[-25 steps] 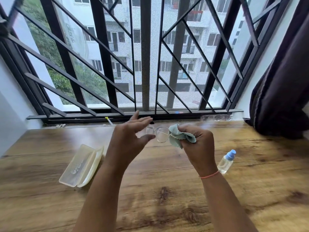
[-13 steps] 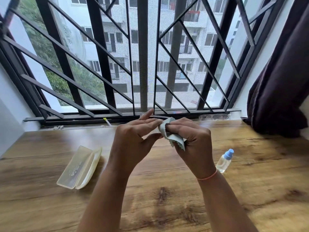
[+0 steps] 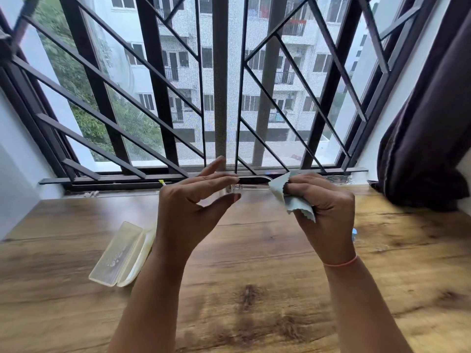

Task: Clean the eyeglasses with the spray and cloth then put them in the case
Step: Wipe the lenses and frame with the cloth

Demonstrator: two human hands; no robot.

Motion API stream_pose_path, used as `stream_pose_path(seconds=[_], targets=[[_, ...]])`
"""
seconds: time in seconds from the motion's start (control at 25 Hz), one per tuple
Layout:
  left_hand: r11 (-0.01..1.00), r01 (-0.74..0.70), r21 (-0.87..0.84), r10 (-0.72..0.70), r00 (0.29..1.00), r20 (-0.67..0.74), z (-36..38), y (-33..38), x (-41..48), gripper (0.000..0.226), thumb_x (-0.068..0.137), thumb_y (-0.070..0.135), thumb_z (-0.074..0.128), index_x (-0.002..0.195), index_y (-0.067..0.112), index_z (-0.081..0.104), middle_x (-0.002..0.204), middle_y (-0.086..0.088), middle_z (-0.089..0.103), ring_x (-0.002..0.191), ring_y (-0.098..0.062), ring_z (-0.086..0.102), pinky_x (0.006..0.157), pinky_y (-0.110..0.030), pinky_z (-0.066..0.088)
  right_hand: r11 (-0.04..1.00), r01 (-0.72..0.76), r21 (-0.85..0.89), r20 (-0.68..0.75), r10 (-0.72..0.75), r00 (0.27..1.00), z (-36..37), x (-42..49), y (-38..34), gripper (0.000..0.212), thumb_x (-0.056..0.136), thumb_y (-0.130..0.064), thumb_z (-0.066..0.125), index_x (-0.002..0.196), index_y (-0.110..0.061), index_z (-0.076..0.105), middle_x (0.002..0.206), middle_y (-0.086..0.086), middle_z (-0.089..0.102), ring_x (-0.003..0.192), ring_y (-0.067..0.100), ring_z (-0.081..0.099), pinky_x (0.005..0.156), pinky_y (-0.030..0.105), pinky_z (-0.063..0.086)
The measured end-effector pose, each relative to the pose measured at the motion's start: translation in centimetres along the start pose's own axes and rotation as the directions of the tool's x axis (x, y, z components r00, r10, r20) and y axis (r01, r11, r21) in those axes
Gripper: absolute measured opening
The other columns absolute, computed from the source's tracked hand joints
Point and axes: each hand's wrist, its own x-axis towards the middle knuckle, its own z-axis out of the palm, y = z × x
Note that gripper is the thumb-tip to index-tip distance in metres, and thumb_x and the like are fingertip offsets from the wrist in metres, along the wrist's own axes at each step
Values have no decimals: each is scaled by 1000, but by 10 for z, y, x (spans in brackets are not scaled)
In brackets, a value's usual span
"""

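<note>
I hold clear-framed eyeglasses (image 3: 251, 184) in the air in front of the window sill. My left hand (image 3: 193, 207) pinches their left end between thumb and fingers. My right hand (image 3: 323, 205) grips a pale green cloth (image 3: 290, 200), pressed around the right end of the glasses. The translucent yellowish case (image 3: 119, 256) lies open on the wooden table (image 3: 254, 289), left of my left forearm. Only the blue cap of the spray bottle (image 3: 354, 234) peeks out behind my right wrist.
A black window grille (image 3: 219, 98) rises right behind my hands. A dark curtain (image 3: 428, 149) hangs at the right, bunched on the table's far right corner. A small yellow scrap (image 3: 161, 183) lies on the sill.
My hands have spread apart and risen slightly. The cloth has slid to the right end of the glasses. The spray bottle is now mostly hidden behind my right wrist.
</note>
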Motion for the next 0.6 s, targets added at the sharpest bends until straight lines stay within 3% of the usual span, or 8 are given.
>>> stream_pose_path(seconds=[0.16,0.28,0.44,0.52,0.6], targets=[[999,16,-38,-20,994,-105,-2,-4,0,24,71,7,74,95,11,69,98,-2,70,108,-18,63,92,-30,50,999,-41,4,-89,41,995,-9,3,6,23,67,14,66,77,-6,72,82,-2,63,78,2,62,69,28,53],[998,-4,-56,-3,992,-129,-2,-8,-2,23,71,3,74,94,3,69,98,-13,69,108,-26,63,95,-37,49,998,-56,41,-120,61,991,-13,1,9,15,73,1,67,82,-11,69,87,-8,62,81,-3,61,70,24,52],[999,-46,-12,44,989,-142,-3,-8,-1,18,71,5,76,88,4,70,95,-12,70,106,-25,64,92,-36,50,997,-74,4,-169,73,983,-12,-2,8,11,75,-4,65,84,-10,66,88,-13,59,85,-14,57,74,13,49],[997,-76,15,77,987,-139,-4,-7,0,15,71,6,76,85,4,71,94,-12,70,105,-25,65,91,-35,51,997,-70,-20,-177,66,982,-11,-3,8,8,76,-7,63,82,-6,68,85,-10,59,83,-11,57,72,16,49],[992,-120,36,123,984,-128,-3,-6,1,14,71,3,75,84,2,71,93,-11,70,103,-24,66,91,-36,52,998,-55,-40,-167,48,985,-9,-2,7,10,76,-4,61,81,-3,70,84,-5,60,78,1,60,69,23,50]])
